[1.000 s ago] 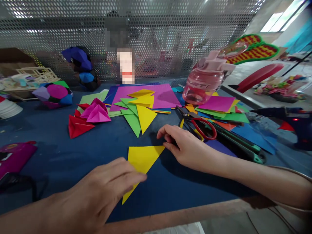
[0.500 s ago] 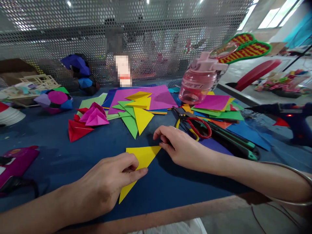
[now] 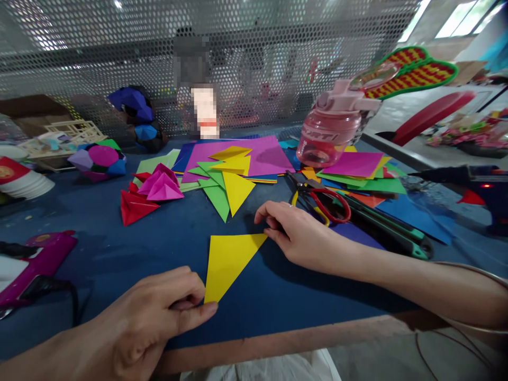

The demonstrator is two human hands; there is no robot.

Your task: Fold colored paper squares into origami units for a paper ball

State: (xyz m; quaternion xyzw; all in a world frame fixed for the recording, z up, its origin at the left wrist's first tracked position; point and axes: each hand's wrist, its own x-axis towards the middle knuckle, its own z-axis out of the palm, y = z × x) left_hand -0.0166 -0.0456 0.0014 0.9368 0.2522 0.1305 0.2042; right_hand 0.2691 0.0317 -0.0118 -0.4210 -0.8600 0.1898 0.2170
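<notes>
While pinching the yellow paper triangle (image 3: pixel 230 260) at two o'clock with right hand (image 3: pixel 301 235), slides left hand (image 3: pixel 159 301) to pinch seven o'clock, likely flattening it.

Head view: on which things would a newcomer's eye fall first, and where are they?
Probably the bright yellow paper triangle on the blue table, between the left hand and the right hand. Next, perhaps the pink bottle beyond the right hand, and the magenta folded paper left of centre.
</notes>
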